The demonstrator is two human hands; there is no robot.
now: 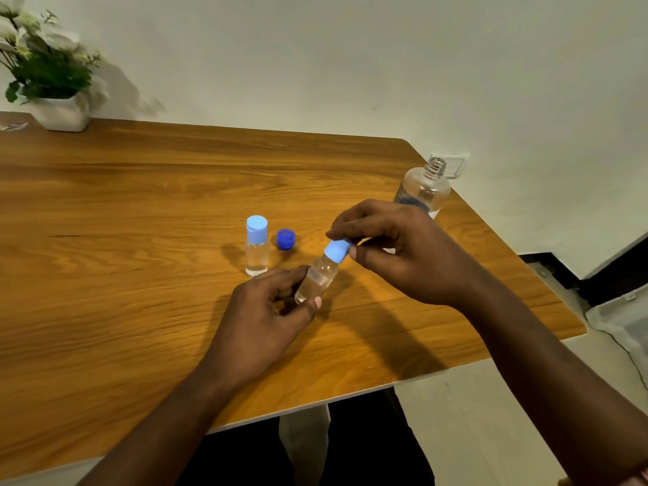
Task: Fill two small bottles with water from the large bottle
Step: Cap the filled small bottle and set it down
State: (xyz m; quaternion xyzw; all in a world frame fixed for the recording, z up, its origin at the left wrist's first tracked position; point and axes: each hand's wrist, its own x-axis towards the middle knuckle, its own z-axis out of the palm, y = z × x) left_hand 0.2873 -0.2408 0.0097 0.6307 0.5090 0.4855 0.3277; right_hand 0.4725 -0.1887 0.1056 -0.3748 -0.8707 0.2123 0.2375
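My left hand [271, 308] grips the lower body of a small clear bottle [319, 275], tilted to the right just above the table. My right hand [403, 250] pinches that bottle's light-blue cap [337, 250] between thumb and fingers. A second small bottle [256, 249] with a light-blue cap stands upright to the left, with clear liquid inside. A loose dark-blue cap [285, 239] lies beside it. The large clear bottle [424, 189] stands uncapped behind my right hand, its lower part hidden.
The wooden table [140, 212] runs to a rounded far-right corner and a near edge by my forearms. A white pot with a plant [49, 75] sits at the far left against the wall. A wall socket [452, 164] is behind the large bottle.
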